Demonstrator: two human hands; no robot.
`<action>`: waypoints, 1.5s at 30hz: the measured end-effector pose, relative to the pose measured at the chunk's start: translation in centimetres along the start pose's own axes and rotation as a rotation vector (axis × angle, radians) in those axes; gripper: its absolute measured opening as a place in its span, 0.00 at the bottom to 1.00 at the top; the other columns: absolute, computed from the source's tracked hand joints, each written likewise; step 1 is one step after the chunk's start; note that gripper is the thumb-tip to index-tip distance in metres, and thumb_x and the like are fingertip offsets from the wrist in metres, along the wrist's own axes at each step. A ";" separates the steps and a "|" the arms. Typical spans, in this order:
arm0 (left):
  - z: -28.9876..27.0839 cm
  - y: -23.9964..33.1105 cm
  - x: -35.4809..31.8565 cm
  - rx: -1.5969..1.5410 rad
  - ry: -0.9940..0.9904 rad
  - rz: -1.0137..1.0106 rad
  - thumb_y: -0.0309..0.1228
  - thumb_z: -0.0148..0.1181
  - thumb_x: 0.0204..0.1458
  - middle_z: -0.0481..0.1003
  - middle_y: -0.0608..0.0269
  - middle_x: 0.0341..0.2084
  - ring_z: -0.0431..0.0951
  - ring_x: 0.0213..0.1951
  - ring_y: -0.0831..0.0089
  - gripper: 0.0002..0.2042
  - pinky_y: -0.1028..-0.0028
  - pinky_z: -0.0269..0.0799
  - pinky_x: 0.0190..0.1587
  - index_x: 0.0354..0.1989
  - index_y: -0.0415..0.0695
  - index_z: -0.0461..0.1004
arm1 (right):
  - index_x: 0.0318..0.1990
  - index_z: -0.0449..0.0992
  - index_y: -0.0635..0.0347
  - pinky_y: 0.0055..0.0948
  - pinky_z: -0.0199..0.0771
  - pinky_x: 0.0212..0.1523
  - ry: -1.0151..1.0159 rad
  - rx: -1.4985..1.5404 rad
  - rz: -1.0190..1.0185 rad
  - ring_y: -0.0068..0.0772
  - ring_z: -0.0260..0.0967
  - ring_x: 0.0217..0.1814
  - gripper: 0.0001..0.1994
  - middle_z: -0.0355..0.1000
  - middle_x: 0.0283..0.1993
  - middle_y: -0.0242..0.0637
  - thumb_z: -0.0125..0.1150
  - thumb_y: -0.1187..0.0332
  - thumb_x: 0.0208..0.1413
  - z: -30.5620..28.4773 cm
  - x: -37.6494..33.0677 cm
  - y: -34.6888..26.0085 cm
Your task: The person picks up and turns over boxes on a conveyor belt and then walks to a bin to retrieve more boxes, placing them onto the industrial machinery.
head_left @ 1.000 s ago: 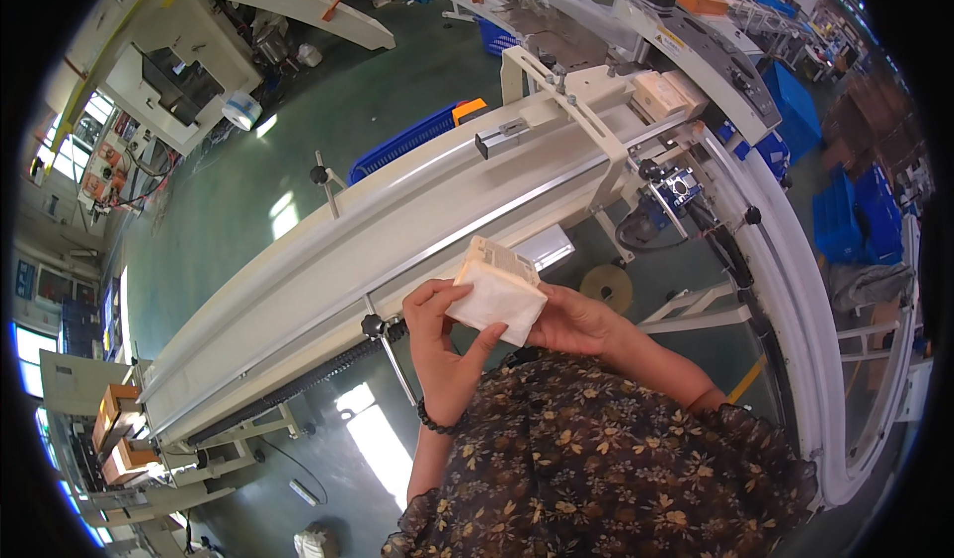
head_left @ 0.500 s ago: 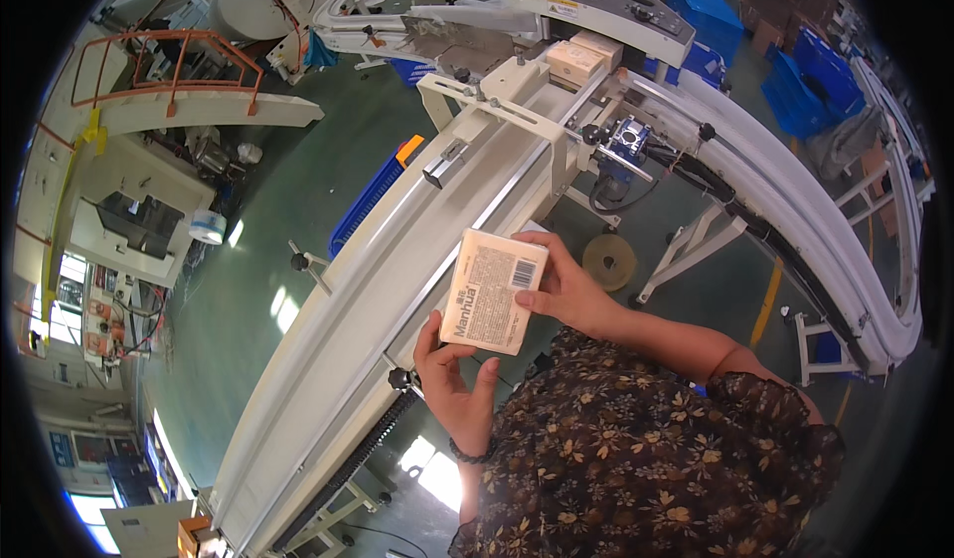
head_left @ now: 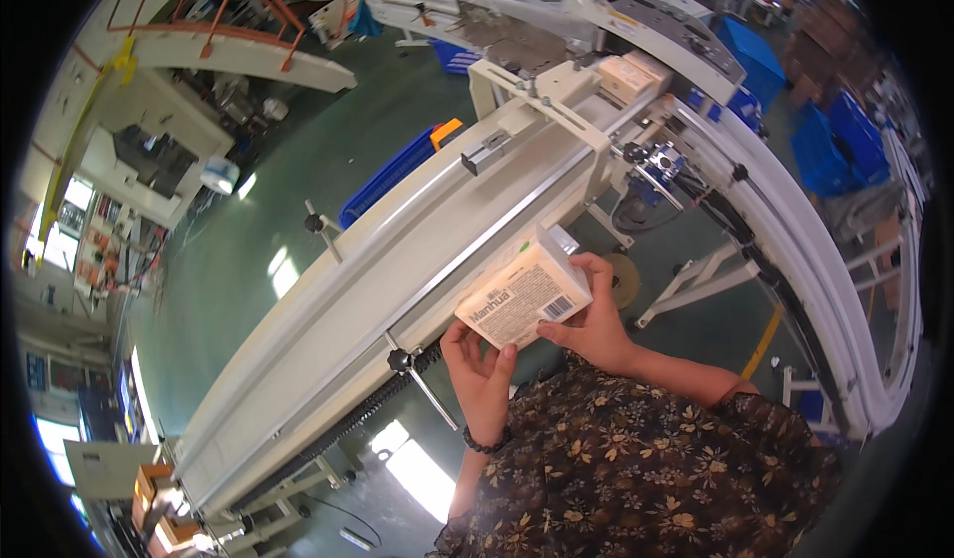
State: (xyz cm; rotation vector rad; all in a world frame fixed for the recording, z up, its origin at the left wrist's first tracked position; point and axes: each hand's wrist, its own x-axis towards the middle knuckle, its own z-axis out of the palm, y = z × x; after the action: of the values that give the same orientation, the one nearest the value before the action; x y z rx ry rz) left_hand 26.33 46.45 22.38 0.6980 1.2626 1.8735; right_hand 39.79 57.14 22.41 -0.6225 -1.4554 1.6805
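Observation:
A small cream carton (head_left: 525, 295) with fine print and a barcode is held in front of me, tilted, over the near edge of the conveyor. My right hand (head_left: 599, 327) grips its right end, thumb on the printed face and fingers behind. Around the lower left corner closes my left hand (head_left: 480, 379), its thumb against the bottom edge. At the carton's upper right end a flap stands up, with a shiny silvery piece (head_left: 564, 240) beside it; what that piece is, I cannot tell.
A pale conveyor (head_left: 368, 305) runs diagonally, with similar cartons (head_left: 628, 79) at its far end. A black clamp knob (head_left: 399, 360) with a metal rod juts from the near side. Beyond stands a blue crate (head_left: 393, 178). A motor unit (head_left: 658, 165) sits right of the belt.
The carton has turned from nearly upright to lying more sideways, and its flap end now shows. My left fingers have closed on its corner. The whole view has shifted.

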 end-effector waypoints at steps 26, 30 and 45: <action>16.5 -8.0 8.8 -0.141 -0.213 -0.563 0.56 0.64 0.44 0.64 0.51 0.59 0.69 0.58 0.59 0.48 0.61 0.67 0.58 0.67 0.37 0.50 | 0.60 0.68 0.53 0.41 0.64 0.58 -0.257 -0.527 -0.544 0.44 0.62 0.56 0.33 0.65 0.50 0.42 0.68 0.51 0.47 -26.7 10.8 -5.4; 17.9 -9.8 9.9 -0.310 -0.103 -0.682 0.51 0.63 0.46 0.68 0.53 0.55 0.70 0.55 0.62 0.39 0.61 0.68 0.57 0.63 0.39 0.58 | 0.55 0.70 0.56 0.41 0.62 0.59 -0.079 -0.765 -0.435 0.46 0.61 0.57 0.26 0.64 0.52 0.44 0.62 0.51 0.54 -31.1 14.8 -5.5; 18.6 -10.3 8.0 -0.524 0.121 -0.398 0.69 0.41 0.49 0.60 0.55 0.63 0.61 0.63 0.51 0.43 0.44 0.55 0.62 0.66 0.50 0.56 | 0.61 0.63 0.38 0.51 0.59 0.58 0.071 -1.439 0.236 0.53 0.56 0.64 0.37 0.64 0.56 0.50 0.68 0.53 0.38 -36.5 37.9 1.5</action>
State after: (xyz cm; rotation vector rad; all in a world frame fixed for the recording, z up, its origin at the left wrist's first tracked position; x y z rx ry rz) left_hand 39.22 65.03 19.73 0.0483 0.8407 1.8100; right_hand 47.57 109.09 18.40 -1.5897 -2.4658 0.4545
